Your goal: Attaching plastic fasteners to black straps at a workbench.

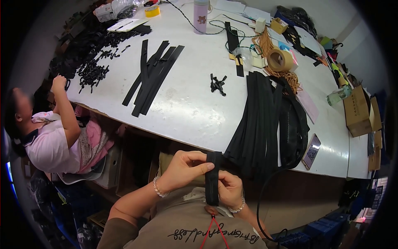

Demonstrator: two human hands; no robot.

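Note:
In front of my body I hold a black zipper strip (212, 182) upright. My left hand (185, 168) pinches its upper part, thumb in front. My right hand (230, 189) is closed at the strip's right side, its fingertips partly hidden behind it. Just beyond my hands, a thick bundle of long black zipper strips (257, 120) lies on the white table (186, 112) and hangs over its near edge. A small heap of black zipper sliders (217, 84) lies farther back. More black strips (153, 79) are laid across the table at the left.
A co-worker (54, 141) sits at the left near a large pile of black sliders (94, 74). A black bag-like item (293, 128), a phone (311, 152), a tape roll (279, 60), a bottle (339, 95) and a cardboard box (360, 110) are at the right. A tumbler (200, 18) stands at the back.

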